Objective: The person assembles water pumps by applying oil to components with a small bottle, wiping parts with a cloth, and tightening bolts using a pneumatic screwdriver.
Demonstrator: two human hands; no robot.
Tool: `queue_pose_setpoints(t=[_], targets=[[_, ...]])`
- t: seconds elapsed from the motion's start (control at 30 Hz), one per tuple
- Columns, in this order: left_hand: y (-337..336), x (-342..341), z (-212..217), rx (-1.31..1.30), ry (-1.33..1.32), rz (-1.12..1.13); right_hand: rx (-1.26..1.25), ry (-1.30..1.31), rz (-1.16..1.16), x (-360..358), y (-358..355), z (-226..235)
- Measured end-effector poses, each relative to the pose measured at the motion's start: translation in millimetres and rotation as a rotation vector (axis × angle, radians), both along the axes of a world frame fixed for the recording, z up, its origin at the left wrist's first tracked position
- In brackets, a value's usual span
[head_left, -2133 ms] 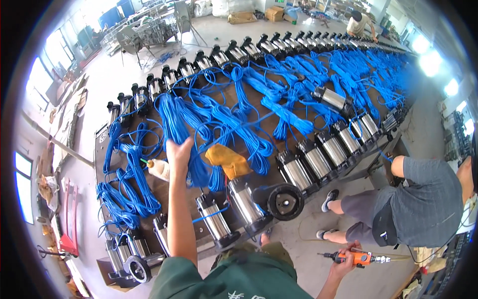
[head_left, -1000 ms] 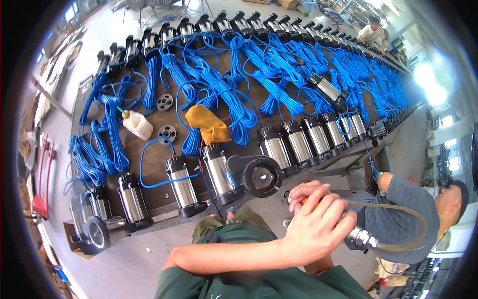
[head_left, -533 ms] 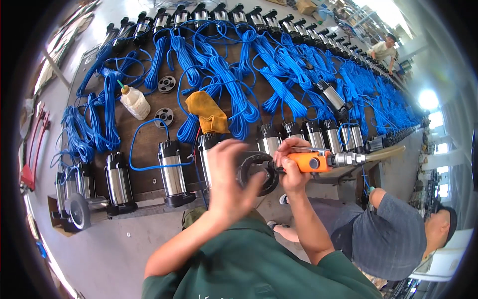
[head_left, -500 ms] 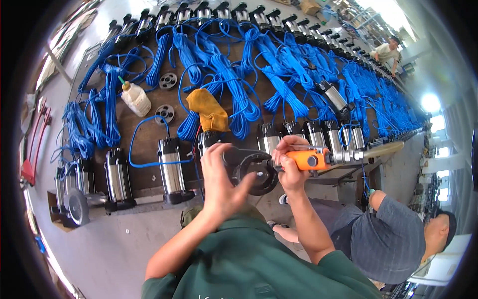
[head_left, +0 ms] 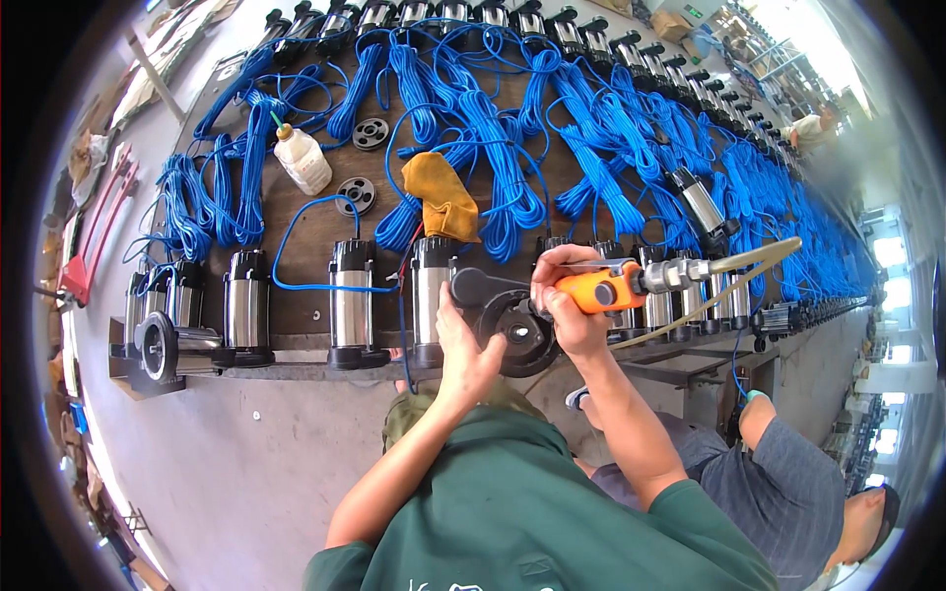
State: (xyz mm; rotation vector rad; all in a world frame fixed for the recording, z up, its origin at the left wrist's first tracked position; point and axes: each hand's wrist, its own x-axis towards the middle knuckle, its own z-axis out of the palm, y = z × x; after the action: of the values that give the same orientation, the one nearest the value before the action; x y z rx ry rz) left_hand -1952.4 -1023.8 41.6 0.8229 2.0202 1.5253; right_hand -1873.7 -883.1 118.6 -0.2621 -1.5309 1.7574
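Note:
In my right hand [head_left: 570, 313] is an orange air screwdriver [head_left: 598, 290], with metal fittings and a pale hose at its rear. Its front end meets a round black pump end [head_left: 514, 333], which faces up toward me and has a rounded black lobe [head_left: 480, 288] on its left. The tool's tip is hidden by my fingers. My left hand [head_left: 467, 355] lies against the left side of this black part, fingers stretched along the lobe and thumb spread. Just beyond stands a steel-bodied pump [head_left: 430, 295] with a yellow-brown work glove [head_left: 440, 202] at its top.
Several steel-and-black pumps line the near edge of the brown table [head_left: 296, 231], with more along its far side. Bundles of blue cable [head_left: 493, 163] cover much of it. A white squeeze bottle [head_left: 303, 161] and black discs [head_left: 356, 196] lie left. A co-worker [head_left: 778, 483] is at right.
The view has shifted, so the table sits further right. My left hand has lowered along the black part, off the lobe's top. The air screwdriver stays in my right hand, its rear tilted up more.

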Motion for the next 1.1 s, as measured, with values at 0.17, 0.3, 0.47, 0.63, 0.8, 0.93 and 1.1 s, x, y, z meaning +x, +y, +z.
queue_pose_setpoints(t=[0.17,0.3,0.47,0.63,0.8,0.93,1.1], targets=[[3.3,4.0,-24.1,0.119,-0.094,-0.005,0.086,-0.145,0.071,-12.8,-3.1,10.0],[4.4,5.9,-22.1,0.208,-0.229,-0.018,0.050,-0.146,-0.084,-19.7,-8.5,3.7],[3.9,5.0,-25.9,0.205,-0.170,-0.025,0.078,-0.113,-0.139,-20.1,-10.0,0.4],[-0.1,3.7,-16.6,0.051,0.226,0.050,0.090,-0.123,-0.137,-23.6,-8.2,8.5],[-6.8,-9.9,30.3,0.025,0.541,-0.014,0.041,-0.107,-0.141,-15.2,-8.9,12.9],[-6.0,-17.1,33.5,0.047,0.680,-0.110,0.012,-0.047,-0.170,-8.5,-9.4,11.3],[-2.5,-25.3,35.1,0.050,0.722,-0.176,-0.033,0.001,-0.159,-2.1,-8.3,6.3]])
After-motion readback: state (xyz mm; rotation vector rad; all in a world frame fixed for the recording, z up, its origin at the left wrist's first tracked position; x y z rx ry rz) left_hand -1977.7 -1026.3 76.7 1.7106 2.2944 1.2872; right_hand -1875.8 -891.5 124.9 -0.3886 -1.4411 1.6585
